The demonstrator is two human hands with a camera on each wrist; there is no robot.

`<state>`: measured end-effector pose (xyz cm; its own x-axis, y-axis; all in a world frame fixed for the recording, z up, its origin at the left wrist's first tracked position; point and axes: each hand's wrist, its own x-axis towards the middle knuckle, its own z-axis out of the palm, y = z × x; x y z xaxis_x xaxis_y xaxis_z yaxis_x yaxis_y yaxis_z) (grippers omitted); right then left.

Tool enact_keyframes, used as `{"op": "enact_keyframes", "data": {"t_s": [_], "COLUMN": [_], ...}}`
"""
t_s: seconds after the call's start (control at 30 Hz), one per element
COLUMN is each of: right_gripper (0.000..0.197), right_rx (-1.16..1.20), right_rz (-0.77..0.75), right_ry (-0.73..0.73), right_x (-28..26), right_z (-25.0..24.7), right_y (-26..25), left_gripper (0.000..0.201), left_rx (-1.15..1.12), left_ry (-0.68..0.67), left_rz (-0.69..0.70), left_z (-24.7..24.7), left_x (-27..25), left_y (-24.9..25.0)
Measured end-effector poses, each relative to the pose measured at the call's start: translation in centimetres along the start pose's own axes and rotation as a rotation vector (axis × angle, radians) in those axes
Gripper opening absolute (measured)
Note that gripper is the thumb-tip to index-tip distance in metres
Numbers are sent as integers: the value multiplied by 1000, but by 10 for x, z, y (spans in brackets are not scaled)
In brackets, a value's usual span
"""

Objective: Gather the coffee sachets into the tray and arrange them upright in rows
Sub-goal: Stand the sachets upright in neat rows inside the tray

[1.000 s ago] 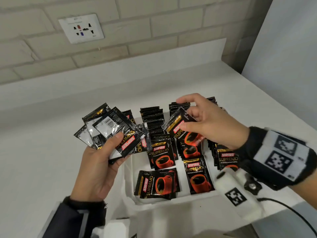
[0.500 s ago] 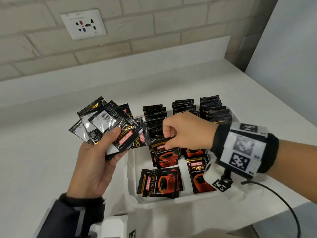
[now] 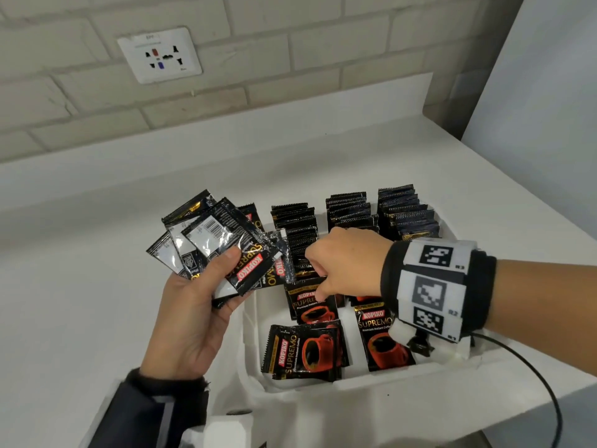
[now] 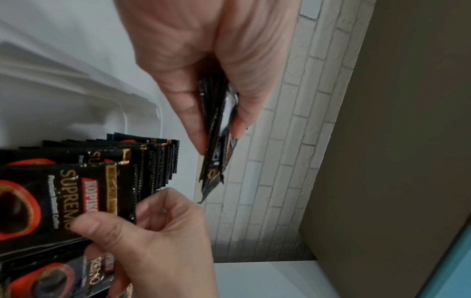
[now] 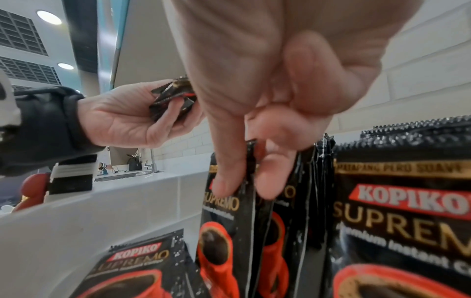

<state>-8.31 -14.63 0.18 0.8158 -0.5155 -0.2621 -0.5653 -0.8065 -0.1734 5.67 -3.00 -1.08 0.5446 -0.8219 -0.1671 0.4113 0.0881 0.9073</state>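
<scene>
Your left hand (image 3: 193, 318) clamps a fan of glossy black coffee sachets (image 3: 219, 240) at 9 o'clock of the white foam tray (image 3: 252, 321), as supply. Your right hand (image 3: 345, 263) pinches 1 black sachet (image 5: 229, 201) upright at the left row's front, seating it.

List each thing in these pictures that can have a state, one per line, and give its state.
Left hand: grips a fan of sachets, off the tray.
Right hand: pinches the front sachet of the left row, upright.
Three rows of sachets: standing upright in the tray.
Stack of sachets: lying flat in the tray.
Wall socket: nothing plugged in.
</scene>
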Motion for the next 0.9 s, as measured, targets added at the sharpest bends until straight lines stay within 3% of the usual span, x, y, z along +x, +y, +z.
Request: {"op": "enact_keyframes", "data": {"t_s": [0.17,0.27,0.33,0.37,0.43,0.53,0.67,0.77,0.9], "right_gripper": [27,16,20,22,34,51,27,21,24], "right_rx": [52,253,480,586,711,761,1023,1257,1349], "right_rz": [22,77,102,108,113,96,85,76,122], "right_ry": [59,169,236,241,193,155,159,121,151], "right_x": [-8,-18,-26,-30,-35,-33,-33,-35,-38], "right_z": [-13,-28,-34,-35,-31,-19,-15,-13,-11], "right_y": [7,20,25,24,17,11,16,20,28], "left_gripper": [32,48,61,61,40,26,31,24,25], "left_rx": [26,39,39,49,74,110,104,61,73], "left_ry": [-20,-15,-28,-36,-75,-158,-174,-167,-138], "left_rz": [-46,-51,-46,-49,-56,-44,-43,-85,-74], "left_z": [8,10,15,19,28,43,46,40,40], "left_x": [0,1,1,1,1,-4,-8,-6,-8], "left_y": [-4,-7,-9,-10,-13,-14,-14,-15,-14]}}
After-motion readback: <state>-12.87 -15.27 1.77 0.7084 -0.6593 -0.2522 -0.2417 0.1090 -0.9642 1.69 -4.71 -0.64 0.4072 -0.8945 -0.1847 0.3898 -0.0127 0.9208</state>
